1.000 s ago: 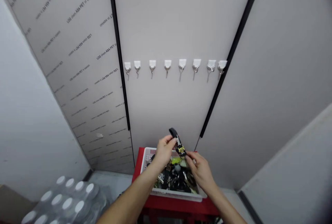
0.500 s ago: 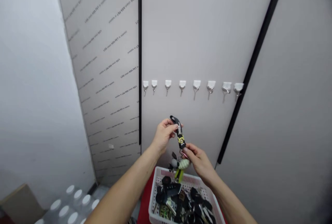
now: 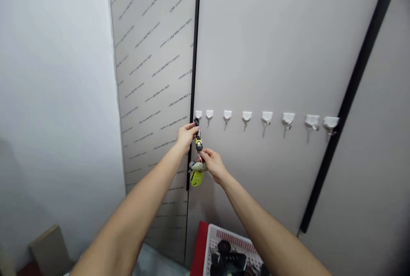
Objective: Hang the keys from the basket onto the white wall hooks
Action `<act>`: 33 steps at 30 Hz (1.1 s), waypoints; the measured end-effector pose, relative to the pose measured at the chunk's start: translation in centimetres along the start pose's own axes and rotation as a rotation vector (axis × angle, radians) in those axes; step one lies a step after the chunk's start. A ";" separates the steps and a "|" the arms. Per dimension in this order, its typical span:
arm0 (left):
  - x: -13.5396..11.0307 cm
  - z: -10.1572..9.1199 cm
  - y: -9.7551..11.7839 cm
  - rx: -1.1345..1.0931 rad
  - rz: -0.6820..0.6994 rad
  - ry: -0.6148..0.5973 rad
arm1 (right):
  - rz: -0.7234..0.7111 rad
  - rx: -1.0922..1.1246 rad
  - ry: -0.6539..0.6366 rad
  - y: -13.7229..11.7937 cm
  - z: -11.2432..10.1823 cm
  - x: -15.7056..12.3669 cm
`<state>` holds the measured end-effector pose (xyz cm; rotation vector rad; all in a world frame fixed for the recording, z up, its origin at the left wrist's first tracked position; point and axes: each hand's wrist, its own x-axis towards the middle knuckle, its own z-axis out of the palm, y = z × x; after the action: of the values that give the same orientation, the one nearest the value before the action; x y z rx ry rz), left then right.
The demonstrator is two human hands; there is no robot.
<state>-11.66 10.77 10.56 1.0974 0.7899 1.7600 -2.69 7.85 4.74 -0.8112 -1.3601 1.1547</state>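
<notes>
From my end, I see a row of hooks (image 3: pixel 267 117) running across the door (image 3: pixel 272 45), from the centre of the frame to the right. A left bar (image 3: pixel 195 54) stands just beside the leftmost hook (image 3: pixel 198 114), and a right bar (image 3: pixel 353 90) beside the rightmost one. Below the leftmost hook, the keychain (image 3: pixel 199 143) is between my left hand (image 3: pixel 185 137) and right hand (image 3: pixel 214 165). At bottom centre, a basket (image 3: pixel 206 246) of small things (image 3: pixel 237 260) sits on the table (image 3: pixel 199 248). A board (image 3: pixel 51 250) stands lower left, before the wall (image 3: pixel 57 75).
</notes>
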 end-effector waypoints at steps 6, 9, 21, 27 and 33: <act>1.4 0.1 0.0 0.096 -0.054 0.046 | -0.002 -0.022 0.028 0.4 0.9 1.7; 1.4 0.0 -0.3 0.118 -0.070 0.035 | 0.005 -0.038 0.039 1.3 0.7 2.0; 1.6 -0.2 0.2 0.063 -0.050 -0.038 | -0.034 -0.079 0.055 0.7 0.3 2.2; 1.7 -0.4 0.0 0.175 -0.088 -0.005 | -0.015 -0.115 0.052 1.2 0.4 2.2; 2.3 -0.6 -0.7 0.314 -0.059 0.062 | -0.012 -0.165 0.050 1.3 0.3 2.2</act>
<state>-12.44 13.08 10.55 1.2136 1.1543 1.6631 -3.47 10.25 4.19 -0.9419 -1.4304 1.0159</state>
